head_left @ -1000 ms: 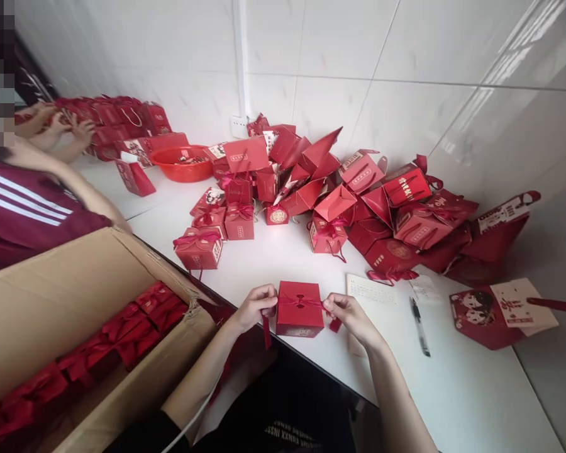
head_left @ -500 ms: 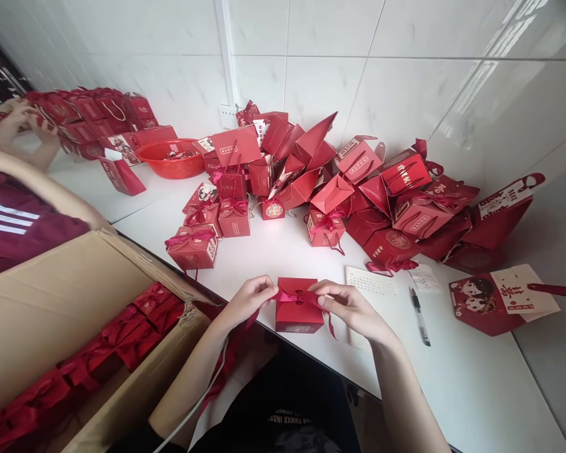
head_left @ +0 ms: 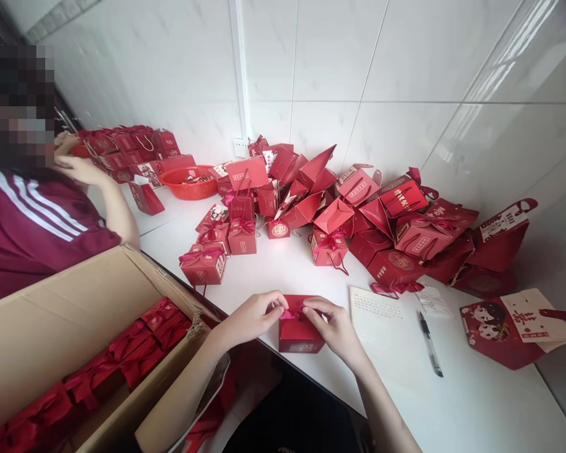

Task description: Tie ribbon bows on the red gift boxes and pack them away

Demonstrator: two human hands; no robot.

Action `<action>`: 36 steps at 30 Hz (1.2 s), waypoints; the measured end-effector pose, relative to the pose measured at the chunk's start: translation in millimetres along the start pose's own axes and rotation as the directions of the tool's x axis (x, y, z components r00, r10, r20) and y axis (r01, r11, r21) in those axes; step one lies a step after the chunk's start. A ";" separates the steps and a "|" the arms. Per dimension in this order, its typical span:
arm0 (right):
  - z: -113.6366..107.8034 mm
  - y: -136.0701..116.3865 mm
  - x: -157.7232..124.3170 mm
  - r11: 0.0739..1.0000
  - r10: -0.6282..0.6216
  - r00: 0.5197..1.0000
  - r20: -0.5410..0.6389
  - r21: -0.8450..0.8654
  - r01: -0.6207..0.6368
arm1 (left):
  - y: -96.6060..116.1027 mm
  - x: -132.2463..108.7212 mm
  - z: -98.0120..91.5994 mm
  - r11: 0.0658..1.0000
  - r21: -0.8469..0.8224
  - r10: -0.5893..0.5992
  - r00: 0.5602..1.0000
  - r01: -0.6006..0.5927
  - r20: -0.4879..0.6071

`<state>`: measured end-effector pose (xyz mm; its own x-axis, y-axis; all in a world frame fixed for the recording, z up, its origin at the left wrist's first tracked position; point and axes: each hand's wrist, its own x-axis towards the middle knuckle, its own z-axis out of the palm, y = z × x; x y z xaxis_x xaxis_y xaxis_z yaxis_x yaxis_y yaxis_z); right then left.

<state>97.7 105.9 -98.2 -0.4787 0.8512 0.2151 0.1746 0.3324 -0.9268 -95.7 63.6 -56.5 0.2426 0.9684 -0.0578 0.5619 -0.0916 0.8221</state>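
Observation:
A small red gift box (head_left: 302, 340) stands at the table's front edge, right in front of me. Across its top runs a dark pink ribbon (head_left: 292, 313), gathered near the middle. My left hand (head_left: 259, 316) pinches the ribbon between thumb and fingers on the left side of the lid. From the right, my right hand (head_left: 329, 324) is closed on the ribbon too, its fingertips close to the left ones. The fingers partly cover the ribbon's middle, so the form of the knot cannot be made out.
Behind lies a heap of red gift boxes (head_left: 334, 217). A notebook (head_left: 375, 308), a pen (head_left: 430, 343) and a flat box (head_left: 500, 330) lie rightward. At left stand a carton (head_left: 75, 289) of ribboned boxes, a red basin (head_left: 188, 182) and a person in a maroon sleeve (head_left: 42, 220).
My hands have come closer together over the lid, drawing the ribbon toward the middle. The view has tilted up, and the person at left now shows more.

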 end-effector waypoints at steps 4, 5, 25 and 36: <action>6.1 6.0 1.1 0.999 -0.039 0.998 -0.049 -0.027 0.038 | 8.1 -4.3 0.9 0.984 0.177 0.008 1.000 -0.009 0.010; 7.8 7.3 1.0 0.998 -0.047 0.997 -0.056 -0.035 0.045 | 10.1 -5.1 1.3 0.974 0.226 0.006 1.000 -0.006 0.000; 14.0 2.3 5.2 0.985 -0.065 0.995 -0.074 -0.166 0.052 | 26.0 4.3 -11.3 0.790 0.610 -0.036 0.998 0.064 -0.058; 11.5 -1.1 5.3 0.995 0.099 0.993 -0.068 -0.010 -0.100 | 41.2 13.3 -18.4 0.786 0.613 0.072 0.996 -0.086 0.047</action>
<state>85.2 105.3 -99.5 -0.3997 0.9054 0.1428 0.2299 0.2498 -0.9406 -83.9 76.9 -13.0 0.3196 0.9472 -0.0252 0.9051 -0.2973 0.3040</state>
